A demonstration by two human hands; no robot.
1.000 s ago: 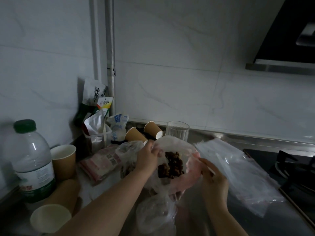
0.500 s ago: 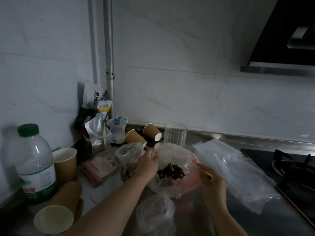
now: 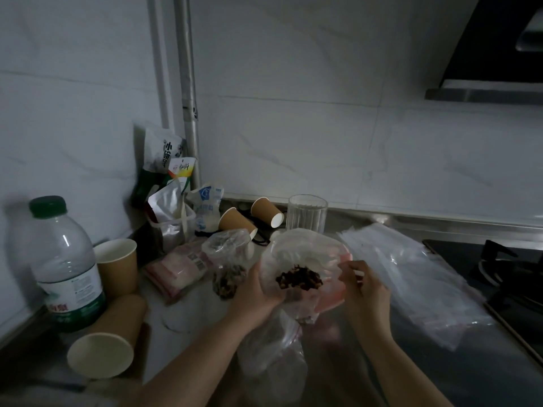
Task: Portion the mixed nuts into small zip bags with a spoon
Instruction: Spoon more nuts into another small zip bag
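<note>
**While the bag mouth is held wide, the nuts are best taken in small lifts**

While the dim light hides much detail, the step in hand is judged to be drawing a portion out of the large clear bag (image 3: 305, 259), which sits at the centre of the counter (image 3: 440, 377). The bag is cupped from its nine o'clock side by the left hand (image 3: 255, 292), fingers curled round the plastic; that grip should be kept firm so the mouth stays open and level. At the bag's three o'clock rim the right hand (image 3: 363, 284) is seen with fingers curled, pinched at the film or at a spoon handle; which one cannot be told. A low, slow scoop is advised, since loose film may fold over the load.

The mixed nuts (image 3: 298, 279) are seen as a dark, lumpy heap low in the bag. A filled small bag (image 3: 227, 267) stands at ten o'clock, and empty zip bags (image 3: 411, 277) lie at three o'clock.
</note>
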